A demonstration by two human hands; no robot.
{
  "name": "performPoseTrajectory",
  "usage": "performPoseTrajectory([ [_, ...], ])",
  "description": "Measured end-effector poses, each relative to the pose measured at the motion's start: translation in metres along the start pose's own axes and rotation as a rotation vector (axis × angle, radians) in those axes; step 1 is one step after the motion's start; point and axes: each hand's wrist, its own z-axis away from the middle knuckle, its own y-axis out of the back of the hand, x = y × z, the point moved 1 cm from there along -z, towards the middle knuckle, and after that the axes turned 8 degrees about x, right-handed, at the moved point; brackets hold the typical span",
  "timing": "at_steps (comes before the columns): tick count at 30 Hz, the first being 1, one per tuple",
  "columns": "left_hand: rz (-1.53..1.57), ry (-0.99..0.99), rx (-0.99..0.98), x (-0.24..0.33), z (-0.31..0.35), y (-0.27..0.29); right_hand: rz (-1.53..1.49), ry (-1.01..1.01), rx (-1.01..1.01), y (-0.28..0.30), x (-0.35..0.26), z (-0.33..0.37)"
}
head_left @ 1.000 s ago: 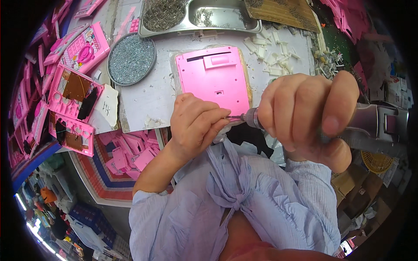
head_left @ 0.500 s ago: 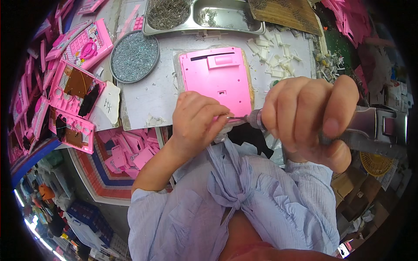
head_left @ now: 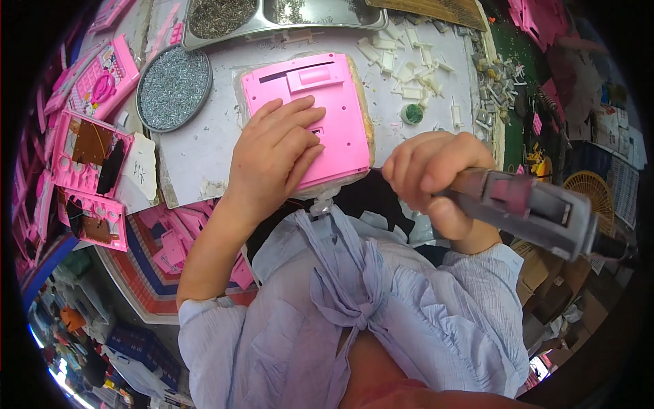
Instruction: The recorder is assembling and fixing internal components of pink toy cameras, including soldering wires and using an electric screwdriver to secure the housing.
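A pink plastic casing [head_left: 339, 126] lies back side up in front of me, on something wrapped in clear film. My left hand [head_left: 272, 153] rests flat on its left part, with fingers stretched toward the middle. An electric screwdriver [head_left: 528, 204] with a grey body is gripped in my right hand [head_left: 436, 170]. Its tip end points left at the casing's near right corner. My fingers partly hide the tip, so I cannot tell whether it sits in a screw hole. Small screws [head_left: 174, 85] fill a round dish [head_left: 169, 129] to the left.
A metal tray [head_left: 293, 27] holding springs stands at the back. White plastic pieces [head_left: 409, 71] and a green round object [head_left: 412, 114] lie to the right. Opened pink casings [head_left: 95, 153] crowd the left side. More pink parts [head_left: 178, 235] are below the table edge.
My left hand has gone from pinching at the screwdriver's tip to lying flat on the casing. The screwdriver has swung, its tip now at the casing's near right corner. The view has shifted too.
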Motion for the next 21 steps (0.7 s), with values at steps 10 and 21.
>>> performPoseTrajectory([
  [10,-0.014,0.025,-0.007,0.001,0.006,-0.005,0.112,0.171,-0.252,-0.001,0.011,-0.023],
  [21,0.048,0.059,-0.013,-0.002,0.008,-0.002,0.156,0.172,-0.232,-0.007,0.027,-0.05],
])
